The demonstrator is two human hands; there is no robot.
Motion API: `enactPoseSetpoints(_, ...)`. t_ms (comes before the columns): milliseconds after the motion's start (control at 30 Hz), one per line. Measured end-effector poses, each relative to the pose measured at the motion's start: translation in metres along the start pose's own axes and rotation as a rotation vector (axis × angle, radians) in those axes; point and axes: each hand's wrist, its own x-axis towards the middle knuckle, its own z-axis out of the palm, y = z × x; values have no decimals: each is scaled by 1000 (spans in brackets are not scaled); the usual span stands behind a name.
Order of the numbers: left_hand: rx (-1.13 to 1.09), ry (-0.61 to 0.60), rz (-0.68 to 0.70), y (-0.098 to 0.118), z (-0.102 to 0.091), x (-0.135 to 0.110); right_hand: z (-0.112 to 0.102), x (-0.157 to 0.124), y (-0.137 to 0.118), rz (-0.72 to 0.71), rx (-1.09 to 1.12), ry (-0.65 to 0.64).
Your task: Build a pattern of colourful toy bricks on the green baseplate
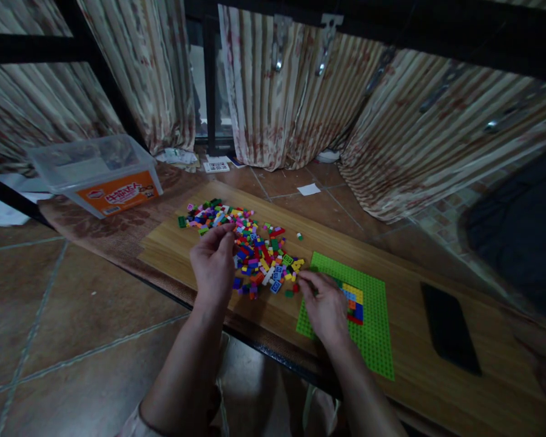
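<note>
Two bare hands above a long wooden board (407,346), as I am seeing them from the room. The loose brick pile (255,249) is lying between the hands, on the board: it is sitting to the right of the left hand (212,264) and ahead and to the left of the right hand (325,306). Its long axis is running with the board, from the far left to the near right. The left hand is hanging beside the pile's middle, thumb and forefinger drawn together; I am not managing to tell whether they are closing on a brick. The right hand is standing nearer the pile's near end, fingers bent, fingertips lying just beside a yellow brick (297,265); its grip, too, I am unable to make out.

The green baseplate (377,331) is lying flat under and beside the right hand, which is clearly the nearer one. Its outline is appearing skewed, so no long axis is showing surely; one edge is facing the pile. A multicoloured brick patch (355,297) is sitting on it, partly hidden by that hand. A dark flat slab (450,328) is lying farther right, apart from the baseplate.
</note>
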Motion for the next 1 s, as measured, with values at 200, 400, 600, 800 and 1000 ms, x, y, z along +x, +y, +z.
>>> enactPoseSetpoints(200,-28,-58,-66,-1,1,-2,3,15,2,-42,-22,-136)
enactPoseSetpoints(400,-29,-94,-158,3,5,-7,2,22,8,-47,54,-195)
enactPoseSetpoints(600,5,-114,-168,2,6,-8,-5,20,8,-68,14,-201)
enactPoseSetpoints(800,26,-177,-179,-2,8,-13,-8,17,2,-88,-53,-210)
enactPoseSetpoints(1000,82,-258,-230,-1,16,-23,-7,17,-1,-107,-102,-187)
